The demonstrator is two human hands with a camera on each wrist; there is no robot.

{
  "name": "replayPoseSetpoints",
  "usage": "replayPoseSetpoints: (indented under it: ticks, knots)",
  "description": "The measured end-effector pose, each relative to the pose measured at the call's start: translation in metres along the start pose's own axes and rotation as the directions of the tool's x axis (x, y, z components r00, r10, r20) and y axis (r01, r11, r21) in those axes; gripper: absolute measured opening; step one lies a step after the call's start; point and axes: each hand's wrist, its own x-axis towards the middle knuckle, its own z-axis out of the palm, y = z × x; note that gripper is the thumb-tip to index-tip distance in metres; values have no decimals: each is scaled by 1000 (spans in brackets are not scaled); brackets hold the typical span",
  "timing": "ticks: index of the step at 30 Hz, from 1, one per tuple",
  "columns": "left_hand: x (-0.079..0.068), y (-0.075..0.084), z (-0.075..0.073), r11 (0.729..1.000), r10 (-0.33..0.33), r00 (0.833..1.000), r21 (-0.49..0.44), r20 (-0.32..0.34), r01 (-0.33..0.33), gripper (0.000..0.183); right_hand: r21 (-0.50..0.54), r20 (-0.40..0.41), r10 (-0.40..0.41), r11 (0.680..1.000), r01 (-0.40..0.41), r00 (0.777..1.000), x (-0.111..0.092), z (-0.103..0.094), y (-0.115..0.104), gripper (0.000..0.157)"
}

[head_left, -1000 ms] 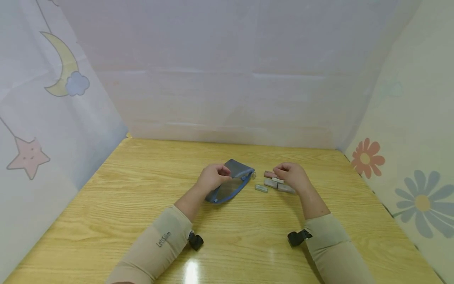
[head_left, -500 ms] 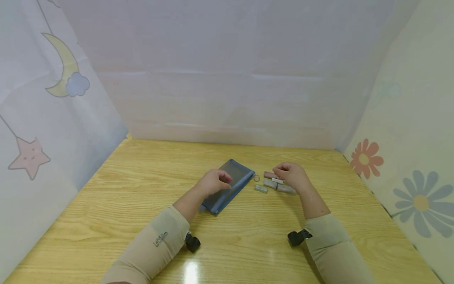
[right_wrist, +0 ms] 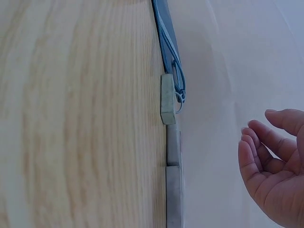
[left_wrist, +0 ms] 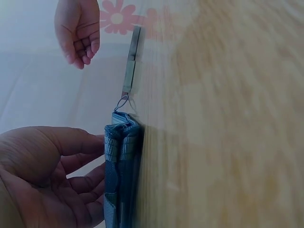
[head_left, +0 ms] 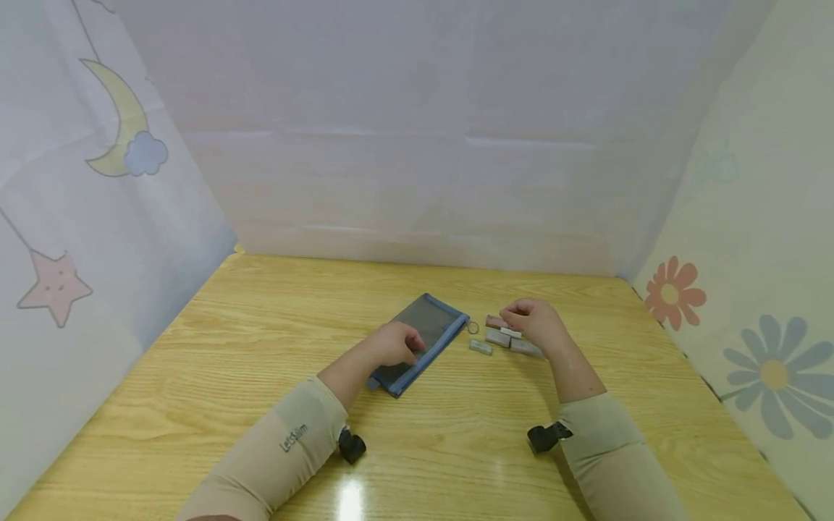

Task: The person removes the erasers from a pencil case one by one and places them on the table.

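Observation:
A blue-edged zip pouch (head_left: 422, 329) with a see-through grey panel lies flat and slanted on the table. My left hand (head_left: 394, 344) is over its near-left part; in the left wrist view the bent fingertips reach the face of the pouch (left_wrist: 124, 166), palm hollow. A small ring (head_left: 473, 328) hangs off the pouch's right corner. Right of it lie several small blocks: a greenish one (head_left: 481, 347), a reddish one (head_left: 495, 321), a white one (head_left: 511, 333) and greyish ones (head_left: 498, 338). My right hand (head_left: 536, 322) hovers above the blocks, fingers loosely curled, holding nothing.
The wood-grain table (head_left: 456, 449) meets a pale back wall (head_left: 417, 145). Printed side walls stand left and right, with a moon (head_left: 124, 108) and flowers (head_left: 774, 375). A black wrist camera (head_left: 352, 445) sits at the left sleeve, another (head_left: 546, 438) at the right.
The pouch, earlier bulging with its near edge curved, has settled flat and straight-edged. My left hand has lowered toward its near part. The right hand and the blocks have stayed put.

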Motion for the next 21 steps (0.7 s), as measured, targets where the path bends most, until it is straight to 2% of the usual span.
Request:
replayPoseSetpoints:
  ticks: [5, 9, 15, 18, 21]
  knots:
    - [0, 2, 0, 1000, -2, 1000, 21, 0, 2, 22, -17, 1, 17, 1000, -17, 1000, -1, -3, 0, 33]
    - [-2, 2, -3, 1000, -6, 1000, -10, 1, 6, 20, -35, 14, 0, 999, 1, 1000, -1, -7, -1, 36]
    - [-4, 5, -22, 1000, 8, 997, -5, -71, -9, 22, -102, 6, -50, 994, 50, 999, 2, -15, -5, 36]
    - [-7, 6, -36, 999, -3, 994, 45, -105, 8, 30, -166, -2, -87, 982, 86, 996, 6, -19, -6, 37]
    - [-9, 5, -51, 983, 12, 990, 185, -143, 15, 48, -261, -10, -130, 957, 123, 991, 11, -23, -5, 46]
